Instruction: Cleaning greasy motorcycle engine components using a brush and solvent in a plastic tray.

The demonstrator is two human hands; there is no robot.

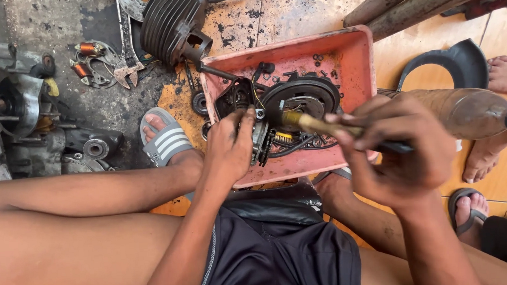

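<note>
Head view, looking down into pink tray (357, 50); black round engine part (300, 99) resting inside tray, near its middle; left hand (230, 146) at tray's near-left edge, fingers curled onto part's left side, gripping; right hand (401, 152) over tray's near-right corner, closed round brush handle (328, 127); handle's long axis running leftward and slightly away, tip meeting part's centre; left hand nearer to part; grey sandal (167, 142) left of tray.

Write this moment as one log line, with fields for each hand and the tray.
left hand: steadies engine part | right hand: holds brush on part | pink tray: under parts, on floor
</note>
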